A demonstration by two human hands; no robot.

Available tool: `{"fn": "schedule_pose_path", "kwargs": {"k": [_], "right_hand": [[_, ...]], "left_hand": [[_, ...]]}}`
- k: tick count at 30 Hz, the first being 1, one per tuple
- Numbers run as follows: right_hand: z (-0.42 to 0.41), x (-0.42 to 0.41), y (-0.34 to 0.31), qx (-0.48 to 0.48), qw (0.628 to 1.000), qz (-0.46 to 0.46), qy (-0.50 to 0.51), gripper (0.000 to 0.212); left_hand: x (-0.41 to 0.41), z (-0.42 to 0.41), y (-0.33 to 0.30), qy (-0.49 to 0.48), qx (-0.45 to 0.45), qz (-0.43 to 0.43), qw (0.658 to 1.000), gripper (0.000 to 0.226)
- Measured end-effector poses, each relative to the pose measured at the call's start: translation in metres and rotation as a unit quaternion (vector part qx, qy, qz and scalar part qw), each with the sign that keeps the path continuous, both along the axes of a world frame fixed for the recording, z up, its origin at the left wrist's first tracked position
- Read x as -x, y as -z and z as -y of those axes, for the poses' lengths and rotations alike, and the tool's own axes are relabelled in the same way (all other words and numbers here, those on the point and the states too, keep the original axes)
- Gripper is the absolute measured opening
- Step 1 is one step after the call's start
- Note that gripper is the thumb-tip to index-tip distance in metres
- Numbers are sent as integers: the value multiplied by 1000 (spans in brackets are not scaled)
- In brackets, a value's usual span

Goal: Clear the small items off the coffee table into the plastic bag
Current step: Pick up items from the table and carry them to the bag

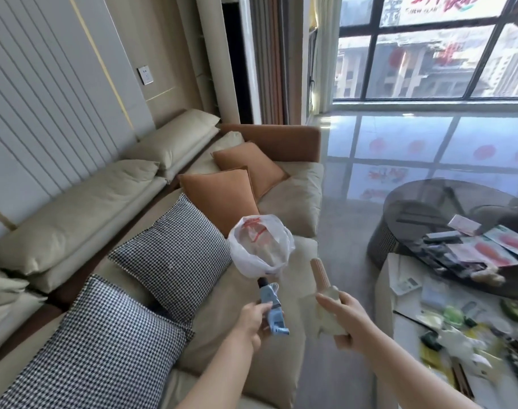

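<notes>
From the head view, the left hand (251, 320) curls its fingers (262, 309) around a light-blue gadget (271, 309) whose dark tip meets the white plastic bag (262, 250); the bag hangs open-mouthed above the beige sofa (74, 225), with red print showing, its contents unclear. The right hand (344, 318) grips a pale, translucent item (328, 314) with a ribbed tan cylinder (320, 276) rising from it; what it is cannot be made out. At right the bench (393, 278) is blurred and cut off by the frame edge, its small clutter (458, 329) unreadable; papers (493, 246) lie on the dark round glass top (423, 202)
</notes>
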State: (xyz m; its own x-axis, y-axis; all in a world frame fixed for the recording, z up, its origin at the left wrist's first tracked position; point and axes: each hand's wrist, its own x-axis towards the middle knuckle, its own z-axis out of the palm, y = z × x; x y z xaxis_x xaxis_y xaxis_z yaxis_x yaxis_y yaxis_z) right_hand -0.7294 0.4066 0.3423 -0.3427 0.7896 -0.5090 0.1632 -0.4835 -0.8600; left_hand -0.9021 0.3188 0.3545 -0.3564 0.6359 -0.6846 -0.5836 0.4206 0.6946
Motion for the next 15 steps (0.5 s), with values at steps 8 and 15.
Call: {"fn": "schedule_pose_path", "kwargs": {"k": [8,15], "right_hand": [[-78,42,-1,-3,1000,13,0,21],[-176,82,18,7,998,41,-56,17]], "left_hand": [[40,-88,5,4,0,-4,1000,20],[77,-169,31,-77,21,14,997,16]]}}
